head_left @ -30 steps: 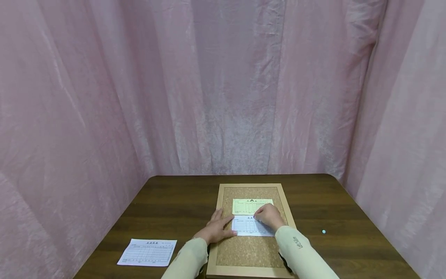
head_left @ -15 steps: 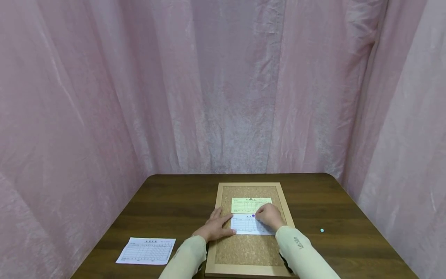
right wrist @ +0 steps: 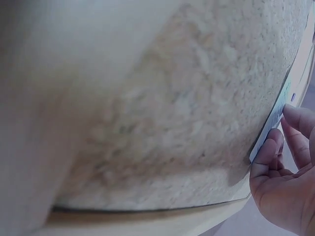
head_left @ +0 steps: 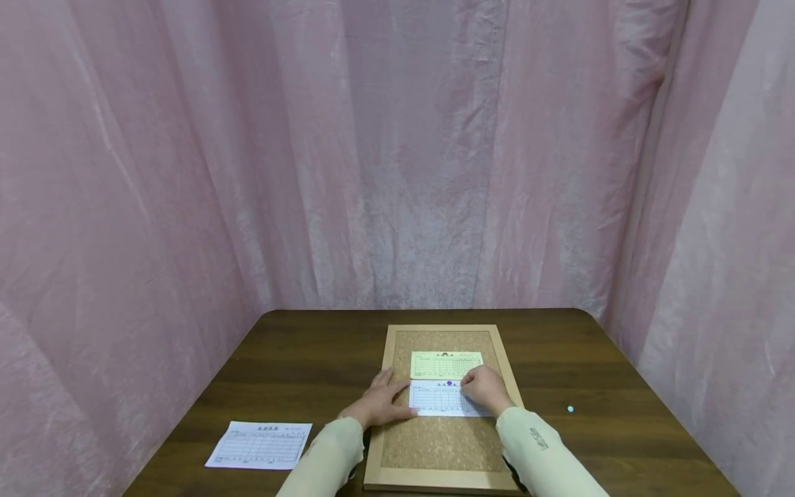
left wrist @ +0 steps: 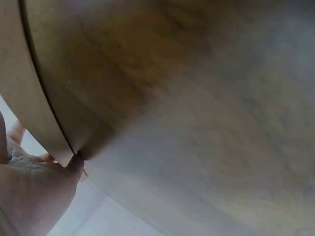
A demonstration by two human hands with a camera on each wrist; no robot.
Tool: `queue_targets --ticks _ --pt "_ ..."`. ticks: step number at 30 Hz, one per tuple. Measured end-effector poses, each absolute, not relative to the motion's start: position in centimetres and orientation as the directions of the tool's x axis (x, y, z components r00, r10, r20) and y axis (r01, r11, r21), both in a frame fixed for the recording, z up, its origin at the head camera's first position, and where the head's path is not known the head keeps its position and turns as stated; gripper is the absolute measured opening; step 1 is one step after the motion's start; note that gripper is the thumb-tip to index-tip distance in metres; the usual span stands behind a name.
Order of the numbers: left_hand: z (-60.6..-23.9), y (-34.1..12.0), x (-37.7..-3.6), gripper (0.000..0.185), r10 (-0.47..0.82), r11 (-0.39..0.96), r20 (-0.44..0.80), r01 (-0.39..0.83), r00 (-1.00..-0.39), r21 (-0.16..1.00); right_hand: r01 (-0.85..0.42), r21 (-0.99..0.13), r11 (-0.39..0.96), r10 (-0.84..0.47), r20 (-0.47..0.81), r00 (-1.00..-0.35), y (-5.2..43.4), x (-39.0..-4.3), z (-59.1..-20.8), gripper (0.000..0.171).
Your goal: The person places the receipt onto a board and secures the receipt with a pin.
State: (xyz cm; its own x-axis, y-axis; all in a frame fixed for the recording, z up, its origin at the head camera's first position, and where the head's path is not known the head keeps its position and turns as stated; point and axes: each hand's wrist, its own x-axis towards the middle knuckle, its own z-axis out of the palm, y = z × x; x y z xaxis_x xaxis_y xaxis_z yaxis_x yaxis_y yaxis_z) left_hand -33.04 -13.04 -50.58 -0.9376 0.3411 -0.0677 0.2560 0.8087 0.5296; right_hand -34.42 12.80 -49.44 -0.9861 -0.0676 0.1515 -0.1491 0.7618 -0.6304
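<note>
A wood-framed corkboard (head_left: 444,442) lies on the dark table. On its cork, a pale yellow form slip (head_left: 435,364) sits above a white form slip (head_left: 435,400). A purple round-headed pushpin (head_left: 450,383) stands at the white slip's upper edge. My left hand (head_left: 375,406) rests with spread fingers over the board's left frame, thumb by the white slip's lower left corner. Just right of the pushpin is my right hand (head_left: 486,390), apart from it. In the right wrist view its fingers (right wrist: 268,152) are loosely bent over the slip's edge, with nothing visible between them.
Another white form sheet (head_left: 259,445) lies on the table (head_left: 310,359) at the left. A small light-blue round piece (head_left: 570,409) lies right of the board. Pink curtains (head_left: 422,172) hang behind and at both sides.
My right hand has let go of the purple pushpin and drawn slightly right, leaving the pin's head in sight. My left hand stays on the board. The whole view has shifted slightly.
</note>
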Motion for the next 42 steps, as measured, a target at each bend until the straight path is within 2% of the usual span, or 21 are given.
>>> queue_targets --ticks 10,15,26,32,42 --pt "-50.1 -13.5 -32.7 0.075 0.356 0.813 -0.051 0.283 -0.933 0.508 -0.131 -0.62 0.774 -0.068 0.124 -0.99 13.5 -34.2 -49.6 0.008" --pt "-49.7 -13.5 -32.6 0.075 0.355 0.813 -0.063 0.275 -0.933 0.514 -0.13 -0.613 0.78 -0.073 0.118 -0.99 13.9 -33.9 -49.3 0.001" --pt "-49.1 -14.6 -32.5 0.083 0.35 0.82 -0.078 0.265 -0.933 0.507 -0.152 -0.583 0.798 -0.095 0.129 -0.987 15.8 -33.2 -48.5 0.006" --pt "-48.9 -15.6 -32.6 0.088 0.341 0.821 -0.094 0.248 -0.935 0.513 -0.189 -0.558 0.808 -0.099 0.188 -0.977 16.6 -33.6 -48.6 0.013" --pt "-48.7 -16.8 -32.5 0.081 0.294 0.814 -0.057 0.218 -0.954 0.539 -0.197 -0.542 0.817 -0.091 0.215 -0.972 18.0 -32.6 -48.8 0.035"
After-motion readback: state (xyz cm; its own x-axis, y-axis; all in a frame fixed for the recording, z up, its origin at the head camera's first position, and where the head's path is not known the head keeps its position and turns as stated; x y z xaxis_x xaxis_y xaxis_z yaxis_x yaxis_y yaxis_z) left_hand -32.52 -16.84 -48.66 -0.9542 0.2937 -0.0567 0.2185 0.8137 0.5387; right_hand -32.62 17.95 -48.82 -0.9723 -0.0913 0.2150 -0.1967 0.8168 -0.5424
